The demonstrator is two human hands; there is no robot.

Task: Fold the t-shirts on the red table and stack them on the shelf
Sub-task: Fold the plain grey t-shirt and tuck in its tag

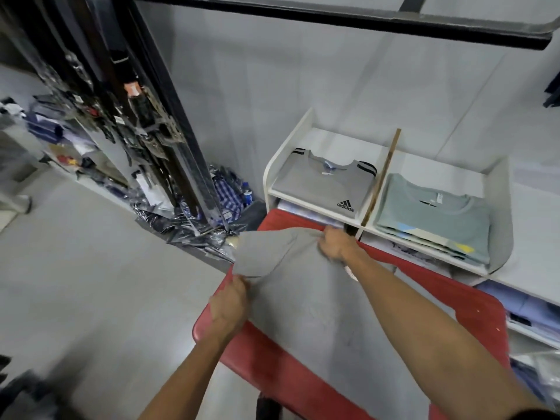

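A grey t-shirt lies spread on the red table. One sleeve is turned over towards the table's left corner. My left hand grips the shirt's left edge below that sleeve. My right hand grips bunched fabric at the shirt's top, near the shelf. Behind the table stands a white shelf. Its left compartment holds a folded grey t-shirt with an Adidas logo. Its right compartment holds a stack of folded t-shirts with a pale green one on top.
A wooden divider splits the shelf top. More folded clothes lie on the shelf's lower level. A dark rack of belts leans at the left, with packaged clothes piled on the floor beside the table. A black rail runs overhead.
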